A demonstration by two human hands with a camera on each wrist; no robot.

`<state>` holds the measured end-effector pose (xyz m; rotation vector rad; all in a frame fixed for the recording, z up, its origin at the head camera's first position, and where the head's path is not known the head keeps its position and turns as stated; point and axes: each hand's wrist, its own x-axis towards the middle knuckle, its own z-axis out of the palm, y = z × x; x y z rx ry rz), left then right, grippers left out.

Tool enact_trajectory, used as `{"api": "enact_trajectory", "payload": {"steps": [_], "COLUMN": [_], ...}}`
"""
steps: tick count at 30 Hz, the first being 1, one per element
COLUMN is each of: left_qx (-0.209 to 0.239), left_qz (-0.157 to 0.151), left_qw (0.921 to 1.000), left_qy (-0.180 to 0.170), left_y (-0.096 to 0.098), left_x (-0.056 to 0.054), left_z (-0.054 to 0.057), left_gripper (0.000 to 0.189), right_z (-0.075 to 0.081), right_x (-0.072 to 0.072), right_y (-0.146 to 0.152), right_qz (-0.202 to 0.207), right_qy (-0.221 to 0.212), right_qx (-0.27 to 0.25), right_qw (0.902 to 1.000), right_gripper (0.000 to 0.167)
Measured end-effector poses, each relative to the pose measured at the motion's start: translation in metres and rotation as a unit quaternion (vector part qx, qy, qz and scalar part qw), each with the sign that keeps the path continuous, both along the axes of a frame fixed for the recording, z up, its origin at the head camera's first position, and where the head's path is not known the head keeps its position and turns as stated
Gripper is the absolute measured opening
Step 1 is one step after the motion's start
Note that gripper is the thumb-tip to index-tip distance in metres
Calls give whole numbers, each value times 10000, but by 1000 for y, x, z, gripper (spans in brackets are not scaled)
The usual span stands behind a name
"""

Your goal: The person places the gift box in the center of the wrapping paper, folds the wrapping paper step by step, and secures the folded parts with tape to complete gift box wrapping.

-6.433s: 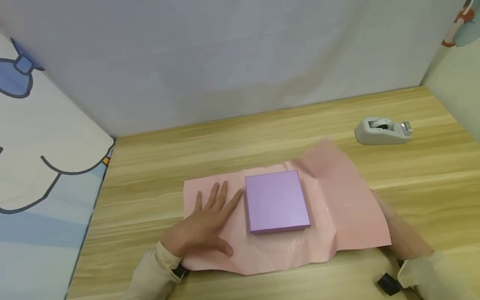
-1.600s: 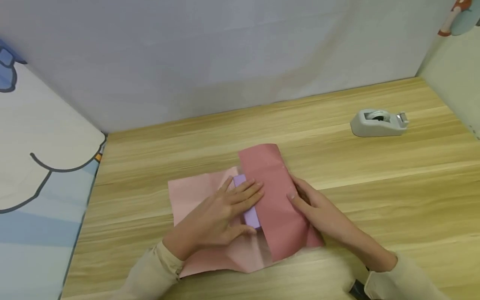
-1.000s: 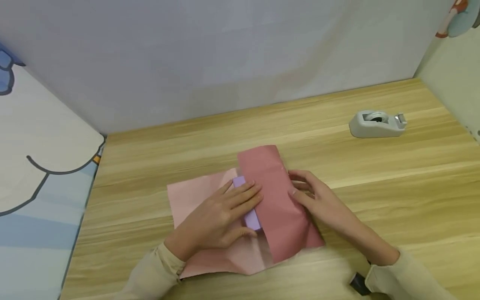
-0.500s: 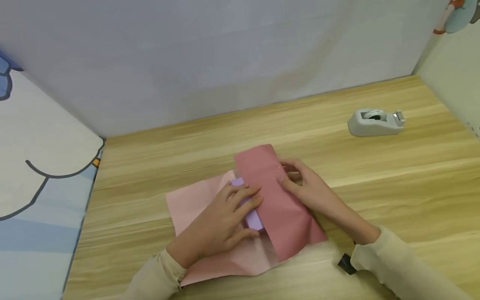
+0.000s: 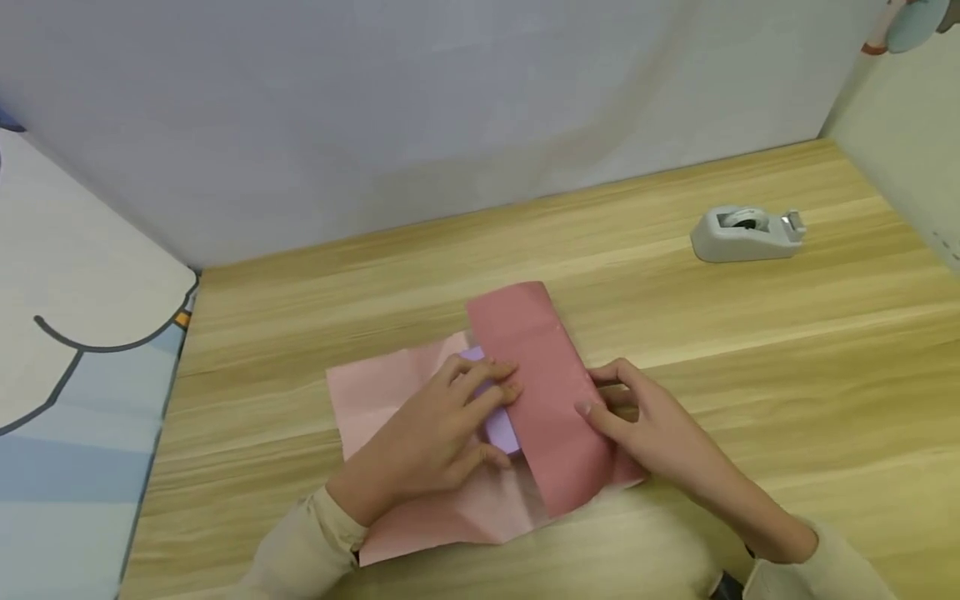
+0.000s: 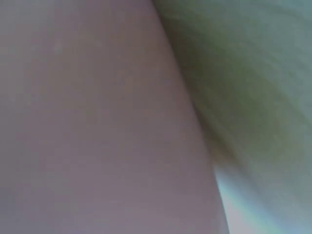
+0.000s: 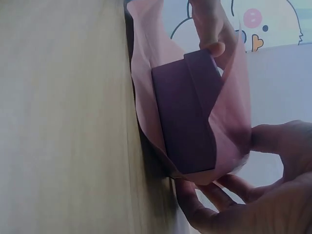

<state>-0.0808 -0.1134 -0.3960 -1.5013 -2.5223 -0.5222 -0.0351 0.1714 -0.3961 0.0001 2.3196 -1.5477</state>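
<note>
In the head view a sheet of pink wrapping paper [image 5: 551,400] lies on the table, its right part folded over a purple box [image 5: 501,432]. Only a strip of the box shows there; the right wrist view gives the side of the box [image 7: 183,122] inside the curved paper. My left hand [image 5: 435,437] arches over the box with bent fingers, fingertips at the flap's edge and thumb against the box's near side. My right hand [image 5: 660,433] pinches the paper's right fold, thumb above and fingers at the side. Skin and blurred cloth fill the left wrist view.
A grey tape dispenser [image 5: 746,235] stands at the back right of the wooden table [image 5: 337,308]. A pale curtain [image 5: 450,108] hangs along the back edge, and a cartoon-printed panel [image 5: 82,358] borders the left side.
The paper's right side was raised earlier beside the uncovered box and now lies over it. My left fingers have gone from flat to bent; my right hand has slid along the fold.
</note>
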Motion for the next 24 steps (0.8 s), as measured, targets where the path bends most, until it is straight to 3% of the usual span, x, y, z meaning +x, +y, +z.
{"api": "enact_trajectory", "payload": {"steps": [4,7,9,12,16,18,20,24], "left_qx": [-19,-58,-81,-116,-147,-187,-236,-304], "left_qz": [38,28,6,-24,-29,-11,20,135], "left_qw": [9999,9994,9990,9986,9981,9979,9978,9973], "left_qy": [-167,-331,-437,-524,-596,-618,-617,-658], "left_y": [-1,-1,-2,-2,-3,-3,-3,-2], "left_x": [-1,-2,-2,-4,-7,-7,-7,-5], "left_z": [4,6,7,7,8,9,11,13], "left_gripper": [70,67,66,66,67,66,67,67], "right_z": [3,7,11,18,19,17,14,10], "right_x": [11,13,12,5,-11,-17,-18,-11], "right_y": [3,7,8,6,-3,-8,-10,-12], "right_qz": [70,238,291,282,495,627,661,408], "right_qy": [-291,-307,19,872,1966,2225,2164,1578], "right_qx": [-357,-305,-19,602,1193,1317,1271,885], "right_qw": [9989,9988,9996,9940,9719,9640,9657,9827], "right_gripper": [46,49,51,53,55,54,53,52]}}
